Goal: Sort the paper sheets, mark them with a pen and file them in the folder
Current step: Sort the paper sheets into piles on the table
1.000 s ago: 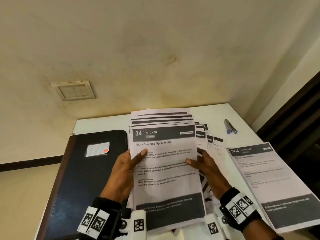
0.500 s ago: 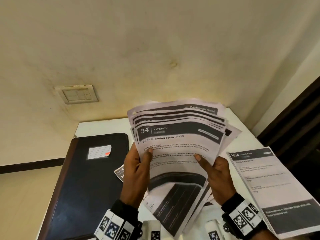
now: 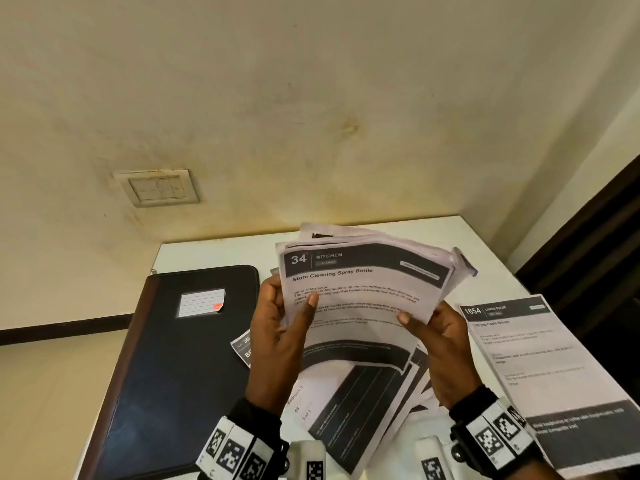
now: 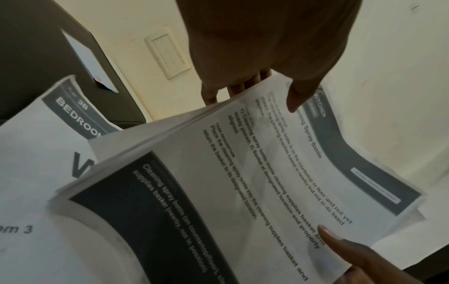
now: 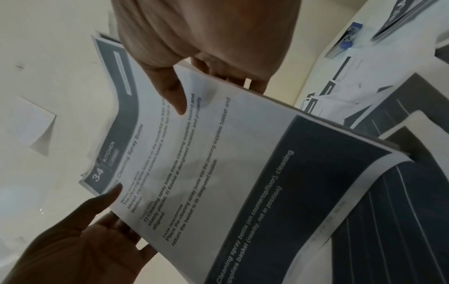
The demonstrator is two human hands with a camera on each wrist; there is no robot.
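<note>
**A:** You are holding the stack of paper sheets (image 3: 360,296) tilted up above the table (image 3: 214,252), just to the right of the folder (image 3: 180,358). Your left hand (image 3: 277,337) is pinching its left edge, thumb on the front and fingers behind; your right hand (image 3: 440,344) is pinching the right edge in the same way.

**B:** And what is going wrong, maybe?

**A:** The sheets at the bottom are fanning out and are not squared. If you are loosening one thumb, they could slide down onto the loose sheets (image 3: 360,410) lying under the stack, right of the folder, and the order is mixing.

**B:** The pen?

**A:** I think it is the blue thing (image 5: 347,38) farther right of the folder, but it is blurred. The folder is lying closed.
</note>
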